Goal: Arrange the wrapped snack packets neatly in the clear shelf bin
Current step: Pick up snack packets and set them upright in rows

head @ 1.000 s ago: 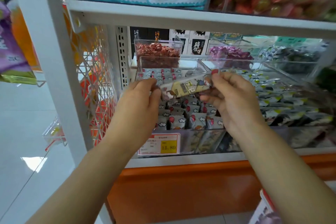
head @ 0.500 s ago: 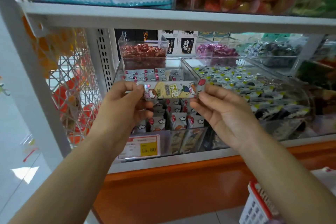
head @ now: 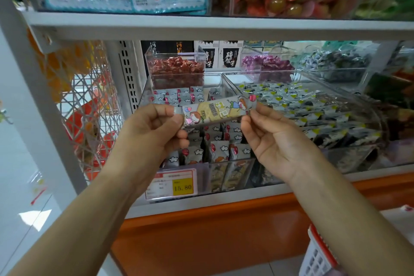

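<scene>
Head-worn view, facing forward-down, close to shelf bin (head: 226, 87)

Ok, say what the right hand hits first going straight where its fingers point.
The right hand pinches the long yellow printed packet; beyond it, probably the grey wrapped packets in the clear plastic bin.

Centre frame: snack packet (head: 218, 111) held level, left hand (head: 154, 132) pinching its left end, right hand (head: 275, 141) its right end, in front of the shelf bin (head: 145, 94). Rows of packets (head: 215, 143) stand inside the bin. Price tag (head: 172, 184) on the bin's front, lower centre. Wider bin (head: 336, 105) just right of it. Small bin (head: 177, 67) behind, upper centre. Shelf board (head: 201, 27) across the top. Basket (head: 318, 253) in the lower right corner.
</scene>
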`<state>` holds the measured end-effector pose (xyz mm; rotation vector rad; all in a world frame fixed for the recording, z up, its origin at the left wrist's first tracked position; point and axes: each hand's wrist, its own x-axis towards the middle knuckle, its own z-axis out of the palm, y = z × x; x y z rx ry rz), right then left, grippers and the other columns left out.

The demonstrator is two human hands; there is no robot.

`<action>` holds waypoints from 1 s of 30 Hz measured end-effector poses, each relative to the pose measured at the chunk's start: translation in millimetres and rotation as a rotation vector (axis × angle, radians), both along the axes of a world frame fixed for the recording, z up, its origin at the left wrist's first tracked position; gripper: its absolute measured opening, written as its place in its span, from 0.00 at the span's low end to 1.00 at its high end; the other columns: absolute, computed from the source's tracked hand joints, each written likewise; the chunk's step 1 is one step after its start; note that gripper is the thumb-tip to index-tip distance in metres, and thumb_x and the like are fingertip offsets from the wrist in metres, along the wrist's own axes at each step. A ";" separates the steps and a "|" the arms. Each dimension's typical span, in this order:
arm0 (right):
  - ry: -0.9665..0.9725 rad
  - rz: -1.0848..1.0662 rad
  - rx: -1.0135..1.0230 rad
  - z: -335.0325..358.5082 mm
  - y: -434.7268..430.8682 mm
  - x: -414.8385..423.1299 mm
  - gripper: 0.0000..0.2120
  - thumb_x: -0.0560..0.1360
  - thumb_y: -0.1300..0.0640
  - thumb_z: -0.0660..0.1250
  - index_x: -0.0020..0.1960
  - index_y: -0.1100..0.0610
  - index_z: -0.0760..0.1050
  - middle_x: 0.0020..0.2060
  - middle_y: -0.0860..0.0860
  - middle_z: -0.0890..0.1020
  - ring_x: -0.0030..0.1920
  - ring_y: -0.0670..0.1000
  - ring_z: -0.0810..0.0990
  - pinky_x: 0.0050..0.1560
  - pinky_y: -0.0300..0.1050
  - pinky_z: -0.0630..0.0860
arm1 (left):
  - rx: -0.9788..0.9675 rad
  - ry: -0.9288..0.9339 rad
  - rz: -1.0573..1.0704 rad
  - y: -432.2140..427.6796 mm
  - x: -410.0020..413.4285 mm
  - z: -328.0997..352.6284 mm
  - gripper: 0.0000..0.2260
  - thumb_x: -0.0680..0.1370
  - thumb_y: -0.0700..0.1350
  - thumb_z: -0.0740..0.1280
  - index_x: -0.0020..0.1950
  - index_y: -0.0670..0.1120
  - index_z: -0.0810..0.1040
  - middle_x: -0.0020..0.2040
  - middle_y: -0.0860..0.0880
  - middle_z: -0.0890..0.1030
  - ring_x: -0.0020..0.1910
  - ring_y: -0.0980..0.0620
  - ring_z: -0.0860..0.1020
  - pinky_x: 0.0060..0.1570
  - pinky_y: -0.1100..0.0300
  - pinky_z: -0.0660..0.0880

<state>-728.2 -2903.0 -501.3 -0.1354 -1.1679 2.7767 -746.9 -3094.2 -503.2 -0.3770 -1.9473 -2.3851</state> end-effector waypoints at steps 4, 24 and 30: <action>0.057 -0.080 0.192 -1.3 0.8 -0.5 0.06 0.76 0.67 0.62 0.46 0.61 0.76 0.31 0.53 0.81 0.29 0.49 0.81 0.30 0.39 0.78 | -0.039 0.055 -0.010 -2.8 -0.4 -0.2 0.06 0.75 0.33 0.63 0.46 0.42 0.75 0.33 0.49 0.77 0.32 0.54 0.79 0.35 0.65 0.78; 0.285 -0.166 0.814 -9.2 -10.2 1.6 0.06 0.73 0.62 0.69 0.47 0.54 0.82 0.42 0.50 0.83 0.45 0.51 0.83 0.43 0.45 0.82 | -0.288 0.083 0.042 -7.1 6.9 4.0 0.11 0.73 0.43 0.68 0.55 0.53 0.79 0.49 0.50 0.83 0.45 0.53 0.83 0.48 0.57 0.78; 0.290 -0.230 0.869 -7.4 -9.8 4.2 0.09 0.72 0.60 0.69 0.35 0.50 0.80 0.34 0.46 0.81 0.41 0.50 0.82 0.41 0.48 0.81 | -0.394 0.144 -0.006 -8.2 11.1 7.9 0.14 0.72 0.45 0.68 0.56 0.58 0.78 0.47 0.51 0.83 0.44 0.56 0.83 0.45 0.65 0.77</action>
